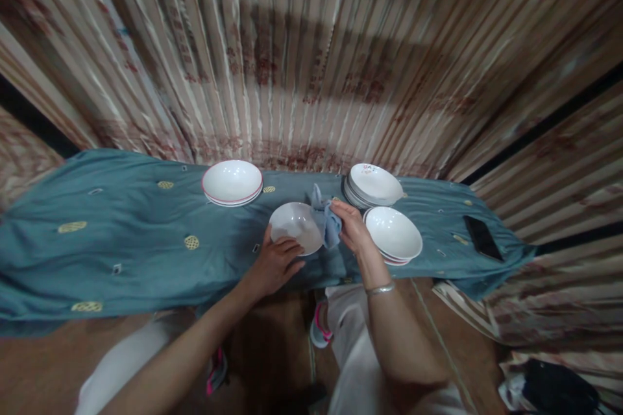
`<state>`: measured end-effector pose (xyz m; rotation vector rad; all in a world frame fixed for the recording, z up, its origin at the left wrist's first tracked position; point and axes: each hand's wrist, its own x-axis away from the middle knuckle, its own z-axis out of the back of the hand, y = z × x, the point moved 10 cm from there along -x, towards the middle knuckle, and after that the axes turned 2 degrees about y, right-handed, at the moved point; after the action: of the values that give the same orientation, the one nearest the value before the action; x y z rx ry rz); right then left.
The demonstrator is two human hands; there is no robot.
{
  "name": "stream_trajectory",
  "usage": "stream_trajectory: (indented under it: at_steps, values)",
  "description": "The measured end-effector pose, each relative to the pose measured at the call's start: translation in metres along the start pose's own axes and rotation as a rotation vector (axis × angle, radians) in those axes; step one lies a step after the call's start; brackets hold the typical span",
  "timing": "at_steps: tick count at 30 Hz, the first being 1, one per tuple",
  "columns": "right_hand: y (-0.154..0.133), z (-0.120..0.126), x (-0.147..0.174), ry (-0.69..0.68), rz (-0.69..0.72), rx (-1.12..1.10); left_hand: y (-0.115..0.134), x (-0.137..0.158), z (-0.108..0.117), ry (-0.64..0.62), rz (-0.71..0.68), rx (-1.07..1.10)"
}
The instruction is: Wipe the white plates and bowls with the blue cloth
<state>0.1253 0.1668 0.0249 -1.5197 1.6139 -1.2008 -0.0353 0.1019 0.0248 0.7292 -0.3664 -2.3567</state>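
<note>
A white bowl (294, 224) is in front of me near the middle of the cloth-covered table. My left hand (278, 262) grips its near left rim, fingers reaching over the edge into the bowl. In my right hand (351, 224) a light blue cloth (331, 225) is pinched, hanging against the bowl's right rim. Just right of that hand stands a short stack of white bowls (394, 233) with a red edge showing underneath. Behind it is a taller stack of bowls (374, 184), the top one with a small flower print.
Red-rimmed white bowls (232, 181) are stacked at the back left of the table. A black phone (483, 237) lies toward the right end. The green tablecloth (146, 240) drapes over the edges. Pleated curtains (292, 65) hang close behind the table.
</note>
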Motion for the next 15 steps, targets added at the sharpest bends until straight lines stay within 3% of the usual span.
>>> stream_trajectory:
  at_steps: [4,8,11,15]
  values:
    - [0.000,-0.001,-0.003,-0.021,0.009,-0.026,0.001,-0.005,-0.004,-0.039,0.024,-0.009]
    - [0.000,-0.001,-0.009,-0.047,0.021,-0.102,-0.008,-0.009,-0.001,0.015,0.071,0.047]
    - [0.002,0.005,-0.015,-0.004,0.022,-0.205,-0.027,-0.012,0.008,0.125,0.172,0.180]
    - [0.000,0.004,-0.017,0.007,0.050,-0.275,-0.068,-0.010,0.031,0.368,0.455,0.457]
